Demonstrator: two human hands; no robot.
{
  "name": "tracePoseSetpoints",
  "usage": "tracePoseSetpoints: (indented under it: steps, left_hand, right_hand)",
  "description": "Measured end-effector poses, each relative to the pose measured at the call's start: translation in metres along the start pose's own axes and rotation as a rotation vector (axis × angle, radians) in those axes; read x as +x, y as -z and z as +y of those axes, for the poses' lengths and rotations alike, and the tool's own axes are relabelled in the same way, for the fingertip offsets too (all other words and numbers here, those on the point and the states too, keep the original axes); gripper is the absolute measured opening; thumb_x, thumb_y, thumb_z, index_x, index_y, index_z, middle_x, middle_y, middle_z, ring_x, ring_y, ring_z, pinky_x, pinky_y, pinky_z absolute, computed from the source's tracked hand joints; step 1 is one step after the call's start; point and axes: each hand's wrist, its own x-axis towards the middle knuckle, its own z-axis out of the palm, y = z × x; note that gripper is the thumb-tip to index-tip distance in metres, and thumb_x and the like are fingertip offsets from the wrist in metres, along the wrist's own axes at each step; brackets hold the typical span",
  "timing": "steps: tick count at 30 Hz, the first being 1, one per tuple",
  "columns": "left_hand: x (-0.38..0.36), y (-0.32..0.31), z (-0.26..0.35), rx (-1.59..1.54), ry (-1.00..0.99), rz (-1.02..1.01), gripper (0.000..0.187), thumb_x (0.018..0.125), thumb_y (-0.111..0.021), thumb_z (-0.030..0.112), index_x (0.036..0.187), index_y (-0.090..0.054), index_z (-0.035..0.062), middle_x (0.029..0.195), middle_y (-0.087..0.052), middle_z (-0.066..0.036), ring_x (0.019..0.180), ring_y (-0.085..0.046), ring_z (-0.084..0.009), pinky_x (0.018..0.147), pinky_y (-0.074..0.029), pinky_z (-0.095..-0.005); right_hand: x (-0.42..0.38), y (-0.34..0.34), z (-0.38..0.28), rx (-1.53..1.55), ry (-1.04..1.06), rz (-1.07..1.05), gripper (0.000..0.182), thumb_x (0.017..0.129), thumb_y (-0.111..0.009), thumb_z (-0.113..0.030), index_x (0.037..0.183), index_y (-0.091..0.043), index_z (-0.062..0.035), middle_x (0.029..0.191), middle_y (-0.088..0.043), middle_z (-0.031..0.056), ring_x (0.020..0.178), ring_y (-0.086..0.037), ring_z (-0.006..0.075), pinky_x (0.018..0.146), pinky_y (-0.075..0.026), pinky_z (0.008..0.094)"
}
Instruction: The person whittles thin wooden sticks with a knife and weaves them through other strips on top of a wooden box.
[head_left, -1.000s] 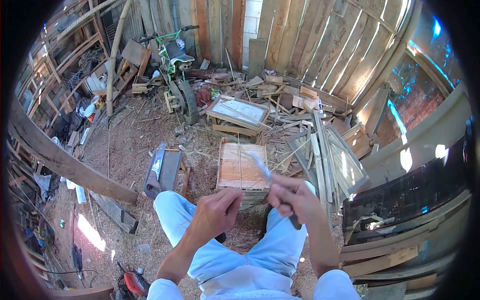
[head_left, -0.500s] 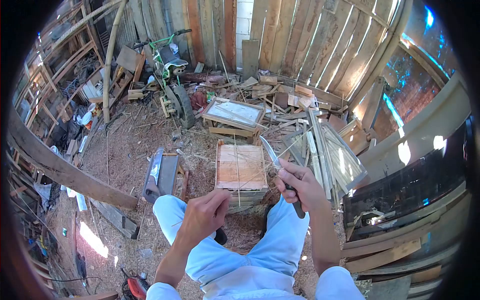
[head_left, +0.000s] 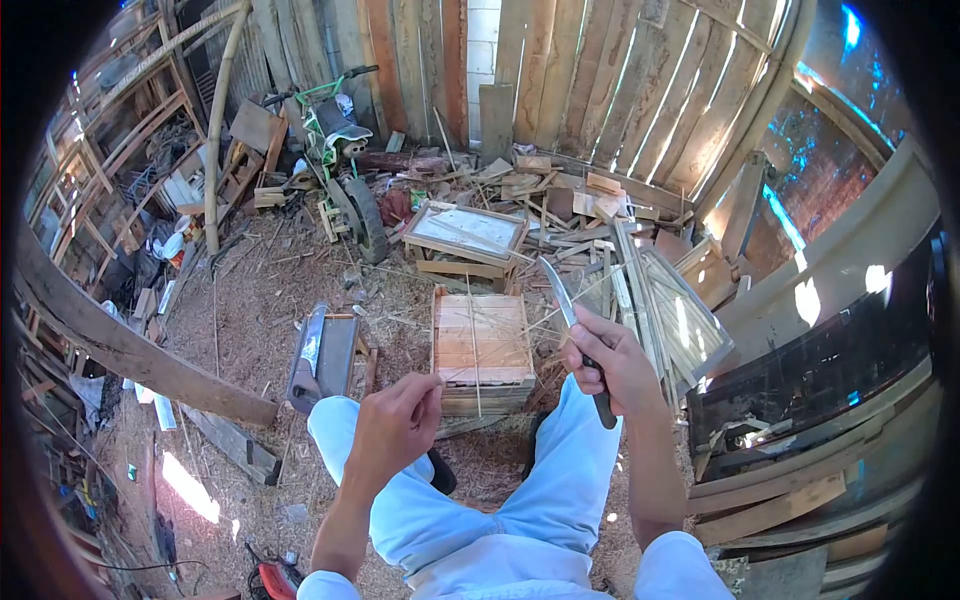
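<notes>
My right hand (head_left: 622, 368) grips a knife (head_left: 561, 293) by its dark handle, its curved blade pointing up and away from me. My left hand (head_left: 393, 428) is closed, fingertips pinched together, just left of the front edge of a wooden crate (head_left: 452, 330); whatever the pinch holds is too fine to make out. Across the crate's slatted top lies a thin stick (head_left: 473, 345). Left of my knee, a second, broad-bladed knife (head_left: 313, 338) rests on a small dark-topped bench (head_left: 341, 352).
Behind the crate stands a wooden frame with a white panel (head_left: 465, 228). Scrap wood (head_left: 560, 195) is heaped at the back, beside a green bike (head_left: 335, 130). Long slats (head_left: 635, 275) lean at the right. A curved beam (head_left: 140, 340) crosses the left side.
My left hand has drawn left, away from the crate's front edge. My right hand with the knife has shifted slightly right and upward.
</notes>
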Motion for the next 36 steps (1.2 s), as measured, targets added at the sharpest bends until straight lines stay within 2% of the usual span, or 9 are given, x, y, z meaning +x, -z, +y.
tracePoseSetpoints:
  steps: [2, 5, 14, 17, 22, 26, 29, 31, 36]
  left_hand:
    - [0.006, -0.008, 0.001, 0.018, 0.018, 0.034, 0.008, 0.082, -0.064, 0.002, 0.090, -0.062, 0.0014, 0.080, -0.065, -0.011, 0.058, -0.062, -0.0223, 0.051, -0.048, -0.0298]
    - [0.020, -0.020, 0.011, -0.059, -0.062, 0.103, 0.008, 0.084, -0.062, 0.008, 0.092, -0.061, 0.0058, 0.082, -0.064, -0.011, 0.063, -0.063, -0.0299, 0.052, -0.049, -0.0358]
    - [0.025, -0.026, 0.023, -0.063, -0.093, 0.107, 0.007, 0.083, -0.063, 0.006, 0.090, -0.061, 0.0046, 0.080, -0.064, -0.011, 0.062, -0.063, -0.0299, 0.052, -0.050, -0.0358]
    - [0.015, -0.016, 0.020, -0.072, -0.031, 0.070, 0.008, 0.083, -0.063, 0.005, 0.090, -0.061, 0.0041, 0.081, -0.065, -0.011, 0.065, -0.064, -0.0296, 0.054, -0.051, -0.0355]
    - [0.017, -0.030, 0.016, -0.164, -0.001, 0.110, 0.011, 0.083, -0.062, 0.006, 0.094, -0.062, 0.0042, 0.085, -0.066, -0.014, 0.070, -0.065, -0.0312, 0.058, -0.052, -0.0367]
    - [0.021, -0.029, 0.004, -0.185, 0.014, 0.153, 0.015, 0.085, -0.058, 0.007, 0.099, -0.064, 0.0049, 0.088, -0.066, -0.016, 0.072, -0.064, -0.0323, 0.063, -0.051, -0.0388]
    - [0.025, -0.017, -0.016, -0.141, 0.193, 0.103, 0.016, 0.085, -0.056, 0.007, 0.097, -0.065, 0.0060, 0.080, -0.065, -0.016, 0.065, -0.062, -0.0315, 0.060, -0.049, -0.0392]
    - [0.024, -0.019, -0.031, -0.183, 0.268, 0.104, 0.015, 0.084, -0.056, 0.009, 0.096, -0.064, 0.0056, 0.078, -0.065, -0.016, 0.065, -0.062, -0.0305, 0.060, -0.049, -0.0390]
    - [0.001, -0.046, -0.048, -0.296, 0.347, 0.061, 0.015, 0.086, -0.057, 0.013, 0.094, -0.062, 0.0014, 0.072, -0.063, -0.014, 0.061, -0.060, -0.0229, 0.060, -0.047, -0.0346]
  right_hand:
    - [-0.001, -0.010, 0.005, 0.007, -0.004, -0.013, 0.041, 0.095, -0.052, -0.015, 0.134, -0.044, -0.0051, 0.070, -0.051, 0.0006, 0.048, -0.037, 0.0027, 0.039, -0.030, 0.0164]
    - [-0.004, -0.027, 0.012, -0.061, -0.033, -0.031, 0.032, 0.096, -0.052, -0.015, 0.128, -0.052, -0.0091, 0.071, -0.052, 0.0005, 0.052, -0.040, 0.0041, 0.041, -0.030, 0.0172]
    - [-0.009, -0.031, 0.023, -0.031, -0.017, -0.190, 0.037, 0.096, -0.051, -0.013, 0.132, -0.049, -0.0083, 0.069, -0.053, 0.0005, 0.051, -0.039, 0.0034, 0.042, -0.030, 0.0178]
    - [-0.007, -0.014, 0.009, 0.104, 0.003, -0.040, 0.033, 0.096, -0.050, -0.013, 0.128, -0.048, -0.0042, 0.070, -0.053, 0.0023, 0.049, -0.038, 0.0040, 0.041, -0.031, 0.0182]
    - [-0.008, -0.036, 0.028, -0.099, -0.079, -0.192, 0.028, 0.097, -0.049, -0.015, 0.122, -0.050, -0.0020, 0.066, -0.051, 0.0007, 0.049, -0.039, 0.0036, 0.041, -0.030, 0.0182]
    - [0.001, -0.030, 0.044, -0.265, 0.099, 0.004, 0.023, 0.097, -0.049, -0.016, 0.116, -0.051, -0.0022, 0.064, -0.052, 0.0003, 0.048, -0.040, 0.0034, 0.042, -0.030, 0.0183]
    - [0.007, -0.017, 0.053, -0.427, 0.258, 0.140, 0.023, 0.096, -0.050, -0.015, 0.114, -0.050, -0.0009, 0.064, -0.053, 0.0010, 0.050, -0.042, 0.0041, 0.044, -0.032, 0.0187]
    - [0.019, -0.011, 0.074, -0.730, 0.529, 0.148, 0.017, 0.096, -0.050, -0.013, 0.106, -0.053, -0.0007, 0.064, -0.053, 0.0012, 0.051, -0.045, 0.0055, 0.047, -0.036, 0.0206]
    - [0.028, -0.024, 0.104, -0.763, 0.154, 0.155, 0.016, 0.094, -0.053, -0.017, 0.092, -0.055, -0.0006, 0.073, -0.055, 0.0043, 0.060, -0.050, 0.0101, 0.057, -0.042, 0.0267]
